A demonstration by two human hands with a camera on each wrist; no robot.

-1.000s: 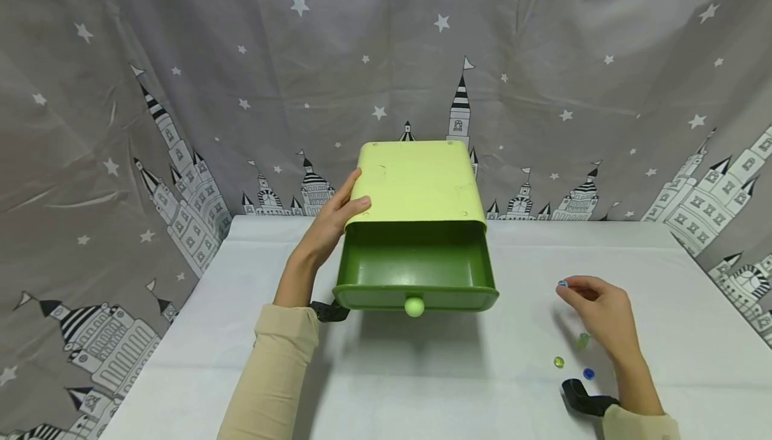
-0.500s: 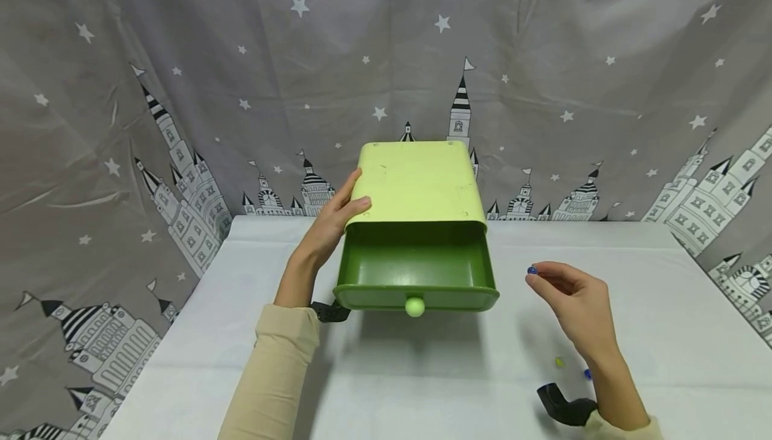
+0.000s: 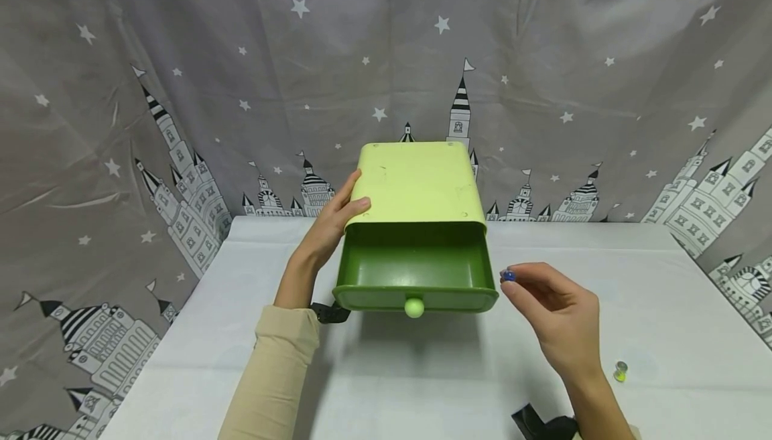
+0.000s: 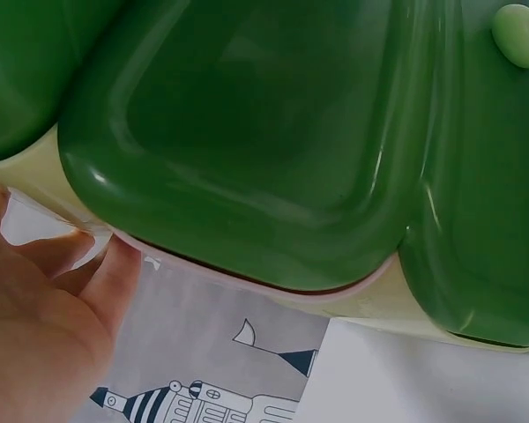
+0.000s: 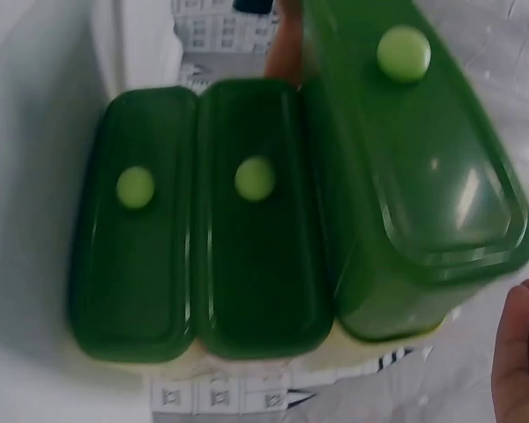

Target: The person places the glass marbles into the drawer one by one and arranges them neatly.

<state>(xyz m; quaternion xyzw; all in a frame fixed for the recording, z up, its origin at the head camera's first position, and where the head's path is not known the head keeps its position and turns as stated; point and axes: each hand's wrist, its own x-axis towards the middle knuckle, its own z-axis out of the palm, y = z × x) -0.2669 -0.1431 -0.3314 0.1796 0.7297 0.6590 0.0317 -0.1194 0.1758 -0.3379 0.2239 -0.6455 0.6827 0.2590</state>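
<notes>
A pale yellow drawer cabinet [image 3: 419, 182] stands on the white table, its three green drawers stacked. The top drawer [image 3: 416, 298] is pulled out, a light green knob at its front. My left hand [image 3: 328, 226] rests against the cabinet's left side, thumb across the top edge; the left wrist view shows its fingers [image 4: 115, 278] at the yellow rim. My right hand [image 3: 557, 313] pinches a blue marble [image 3: 508, 276] between thumb and fingertips, just right of the open drawer's front corner. The right wrist view has only part of that hand [image 5: 522, 348], with the marble out of sight.
A yellowish glass marble [image 3: 620, 371] lies on the white tablecloth [image 3: 681, 306] right of my right forearm. Behind the table hangs a grey curtain [image 3: 386, 78] printed with castles and stars. Black camera mounts [image 3: 545, 424] sit at the wrists.
My right hand has moved left with the blue marble, up to the open drawer's side. Marbles seen below it earlier are now covered by hand and wrist. My left hand has stayed put.
</notes>
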